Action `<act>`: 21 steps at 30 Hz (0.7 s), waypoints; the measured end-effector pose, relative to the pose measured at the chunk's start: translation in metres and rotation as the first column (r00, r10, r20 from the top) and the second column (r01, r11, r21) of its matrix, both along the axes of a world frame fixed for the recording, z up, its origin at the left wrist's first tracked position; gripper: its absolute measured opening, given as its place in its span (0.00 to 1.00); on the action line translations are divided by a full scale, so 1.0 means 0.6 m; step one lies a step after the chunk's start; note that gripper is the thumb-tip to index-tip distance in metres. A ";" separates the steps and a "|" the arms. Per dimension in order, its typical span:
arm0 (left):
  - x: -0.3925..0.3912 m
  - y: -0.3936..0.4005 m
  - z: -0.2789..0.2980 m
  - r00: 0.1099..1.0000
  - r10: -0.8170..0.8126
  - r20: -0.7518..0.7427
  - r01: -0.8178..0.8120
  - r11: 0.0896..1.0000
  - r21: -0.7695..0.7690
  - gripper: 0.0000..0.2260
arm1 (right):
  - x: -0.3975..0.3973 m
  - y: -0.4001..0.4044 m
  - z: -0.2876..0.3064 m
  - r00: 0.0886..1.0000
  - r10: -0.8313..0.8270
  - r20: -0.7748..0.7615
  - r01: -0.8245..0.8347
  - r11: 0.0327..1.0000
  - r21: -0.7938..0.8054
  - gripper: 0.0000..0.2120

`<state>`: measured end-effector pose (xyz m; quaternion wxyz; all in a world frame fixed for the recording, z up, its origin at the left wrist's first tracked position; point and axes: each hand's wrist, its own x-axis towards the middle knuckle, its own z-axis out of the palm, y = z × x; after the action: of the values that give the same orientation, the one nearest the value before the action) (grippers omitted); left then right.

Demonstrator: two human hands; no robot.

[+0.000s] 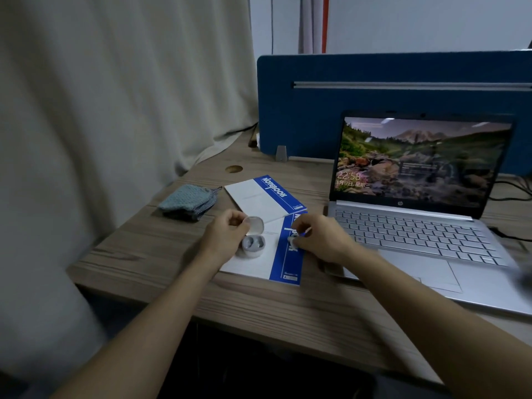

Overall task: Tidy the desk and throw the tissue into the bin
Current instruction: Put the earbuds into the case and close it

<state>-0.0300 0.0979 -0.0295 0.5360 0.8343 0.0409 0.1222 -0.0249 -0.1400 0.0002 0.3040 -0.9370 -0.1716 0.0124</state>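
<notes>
A person's left hand (pixel 227 234) steadies an open earbud case (pixel 253 244) on a notebook (pixel 285 254); the right hand (pixel 316 237) pinches a small white earbud (pixel 293 241) beside it, seemingly for stowing; no tissue or bin is visible.

Two notebooks are lying on the table (pixel 161 254), the far notebook (pixel 259 198) sitting behind the near notebook (pixel 276 254) and overlapping its back edge. An open earbud case (pixel 253 244) is resting on the near notebook, with the left hand (pixel 226 234) touching its left side and the right hand (pixel 322 240) lying just to its right. A folded cloth (pixel 188 201) is sitting left of the far notebook. The laptop (pixel 417 220) is standing open to the right of both notebooks, and a divider panel (pixel 316 110) is standing behind it along the table's back edge.
</notes>
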 end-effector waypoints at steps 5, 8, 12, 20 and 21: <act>-0.005 0.014 -0.001 0.998 -0.060 -0.005 0.060 0.997 -0.048 0.06 | 0.001 0.014 -0.002 1.000 0.002 -0.021 -0.003 0.999 -0.045 0.15; -0.006 0.022 -0.002 0.997 -0.073 0.001 0.072 0.985 -0.158 0.06 | -0.001 0.022 0.002 1.000 0.026 -0.009 -0.027 0.996 -0.087 0.14; -0.008 0.033 -0.007 0.995 -0.096 -0.013 0.092 0.975 -0.200 0.11 | -0.012 0.026 0.008 0.994 0.111 0.002 -0.111 0.994 -0.018 0.08; -0.019 0.037 -0.002 0.992 -0.125 -0.023 0.121 0.984 -0.130 0.17 | -0.026 0.055 0.024 0.976 0.215 0.043 -0.217 0.975 0.037 0.06; -0.021 0.037 -0.001 0.992 -0.128 -0.022 0.124 0.984 -0.126 0.16 | -0.026 0.060 0.026 0.973 0.220 0.063 -0.223 0.974 0.048 0.06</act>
<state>-0.0425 0.1200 -0.0300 0.5930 0.8019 0.0035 0.0728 -0.0407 -0.1042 0.0155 0.3210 -0.9034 -0.2839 0.0148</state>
